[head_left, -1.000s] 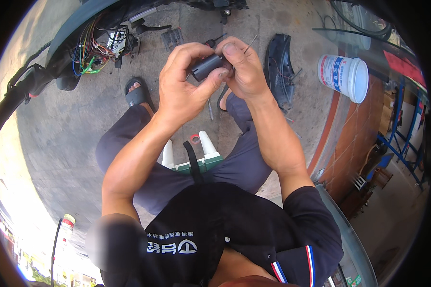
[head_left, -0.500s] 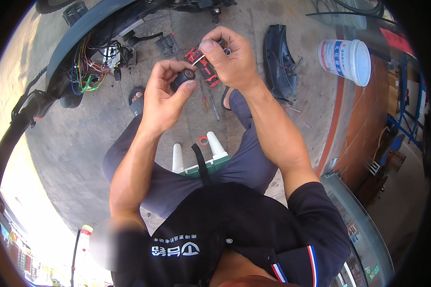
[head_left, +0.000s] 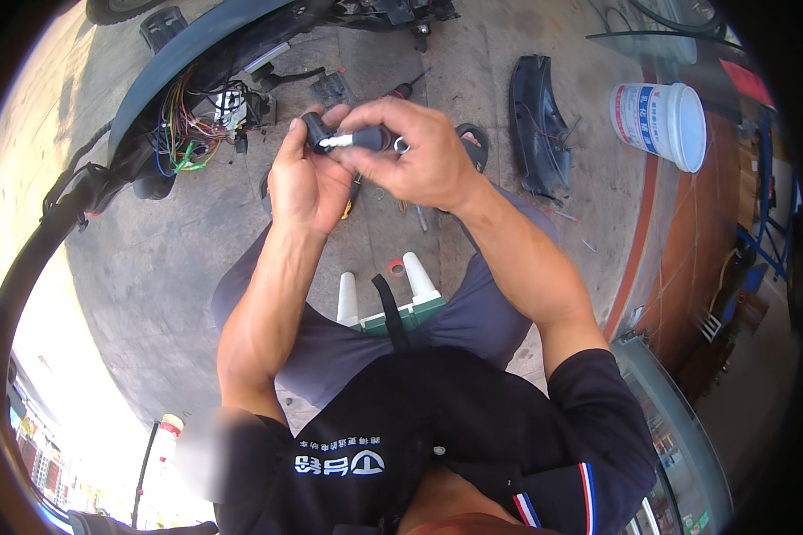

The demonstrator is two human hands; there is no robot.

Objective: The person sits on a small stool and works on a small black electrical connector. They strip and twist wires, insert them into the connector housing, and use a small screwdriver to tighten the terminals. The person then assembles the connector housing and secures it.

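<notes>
My left hand (head_left: 308,187) is closed around a short black lock cylinder (head_left: 313,130), palm turned up. My right hand (head_left: 428,156) comes in from the right, pinching a key (head_left: 370,137) by its black head. A metal ring (head_left: 401,144) hangs at the end of that head. The key's pale blade points left and meets the cylinder's side in the picture. Whether it touches or only overlaps the cylinder, I cannot tell. Both hands are close together above the floor, beyond my knees.
A partly stripped vehicle with loose coloured wires (head_left: 183,134) stands at the far left. A curved black panel (head_left: 537,129) lies to the right, with a white bucket (head_left: 656,125) beyond it. Between my legs are a green stool with white legs (head_left: 421,278) and a red ring (head_left: 395,267).
My right hand has come nearer to me and turned, so the key now lies level across the cylinder. The cylinder has tilted in my left hand. The whole view has shifted slightly.
</notes>
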